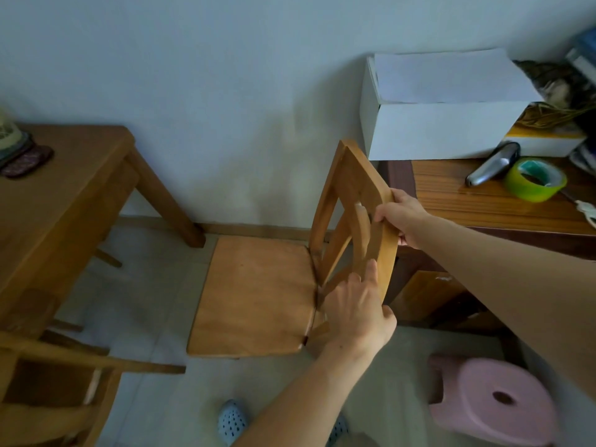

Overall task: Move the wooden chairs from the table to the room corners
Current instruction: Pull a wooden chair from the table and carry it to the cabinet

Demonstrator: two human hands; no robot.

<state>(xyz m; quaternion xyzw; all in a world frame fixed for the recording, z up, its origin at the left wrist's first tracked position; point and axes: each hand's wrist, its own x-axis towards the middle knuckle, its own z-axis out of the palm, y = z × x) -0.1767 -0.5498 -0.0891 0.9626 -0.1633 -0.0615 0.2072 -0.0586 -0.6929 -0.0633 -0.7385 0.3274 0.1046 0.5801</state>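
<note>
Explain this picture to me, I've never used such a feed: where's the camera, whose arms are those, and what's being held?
There is no machine here. One wide-angle camera sits on a person's head, looking forward and down, so the arms are that person's own. Both hands hold the back of a wooden chair: the right hand on the top rail, the left hand lower down. A table stands at left with a second chair beside it. At right a cabinet carries a white box and a tape roll. A pink stool sits on the floor.

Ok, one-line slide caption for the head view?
Both hands, left hand and right hand, grip the light wooden chair backrest.
</note>
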